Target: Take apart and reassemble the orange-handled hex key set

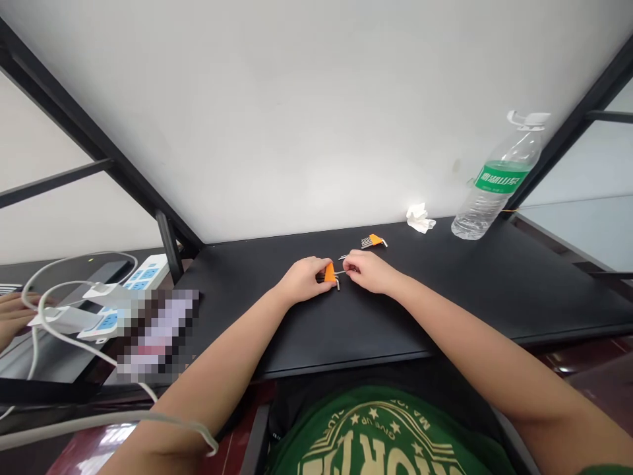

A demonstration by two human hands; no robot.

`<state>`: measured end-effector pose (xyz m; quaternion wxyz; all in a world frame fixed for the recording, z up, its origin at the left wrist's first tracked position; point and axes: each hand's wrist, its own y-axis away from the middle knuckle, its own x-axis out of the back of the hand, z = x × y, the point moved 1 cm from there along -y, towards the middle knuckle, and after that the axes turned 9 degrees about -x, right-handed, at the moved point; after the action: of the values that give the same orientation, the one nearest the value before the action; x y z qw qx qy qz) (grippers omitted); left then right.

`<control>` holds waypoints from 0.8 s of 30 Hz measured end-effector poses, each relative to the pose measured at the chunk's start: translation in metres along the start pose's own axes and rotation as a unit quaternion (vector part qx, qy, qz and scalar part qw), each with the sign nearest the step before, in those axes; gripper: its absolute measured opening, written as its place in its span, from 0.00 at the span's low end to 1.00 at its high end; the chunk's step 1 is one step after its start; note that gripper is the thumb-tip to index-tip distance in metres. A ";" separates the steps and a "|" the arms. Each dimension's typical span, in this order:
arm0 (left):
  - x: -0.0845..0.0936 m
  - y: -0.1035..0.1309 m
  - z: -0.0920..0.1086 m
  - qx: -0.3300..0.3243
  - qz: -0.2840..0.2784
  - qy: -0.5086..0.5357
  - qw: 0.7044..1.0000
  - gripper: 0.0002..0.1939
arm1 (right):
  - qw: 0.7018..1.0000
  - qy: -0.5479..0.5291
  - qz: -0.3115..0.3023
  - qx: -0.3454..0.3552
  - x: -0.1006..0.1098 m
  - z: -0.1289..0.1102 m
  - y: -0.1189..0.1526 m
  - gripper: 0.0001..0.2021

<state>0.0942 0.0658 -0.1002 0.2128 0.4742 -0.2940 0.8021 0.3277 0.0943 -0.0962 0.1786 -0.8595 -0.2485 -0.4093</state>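
Observation:
In the head view, my left hand (307, 280) is closed around an orange hex key holder (330, 272), and a bent metal key sticks out at its lower right. My right hand (368, 271) pinches a thin hex key (340, 272) whose other end meets the holder; the fingers cover part of it. Just behind the right fingertips, a small metal piece (343, 256) lies on the black tabletop. Farther back rests a second orange holder (376, 239) with several hex keys in it.
A clear water bottle (494, 188) stands at the back right, with crumpled white tissue (420, 218) to its left. On the left are a white power strip (148, 270), plugs with white cables and a blurred-out object (161, 330). Another person's hand (14, 316) shows at the far left.

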 end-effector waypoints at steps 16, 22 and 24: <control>0.002 0.002 -0.001 0.001 0.004 0.002 1.000 0.12 | 0.999 0.016 0.038 0.017 -0.003 0.006 0.002 0.09; 0.003 0.002 0.000 -0.002 0.011 0.004 1.000 0.11 | 0.998 0.026 0.049 0.034 -0.005 0.006 0.002 0.08; 0.003 0.002 0.001 -0.005 0.013 0.007 1.000 0.12 | 0.997 0.022 0.055 0.042 -0.005 0.006 0.002 0.08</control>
<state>0.0920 0.0639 -0.0982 0.2068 0.4638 -0.3026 0.8066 0.3297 0.0943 -0.1035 0.2421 -0.8544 -0.2139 -0.4070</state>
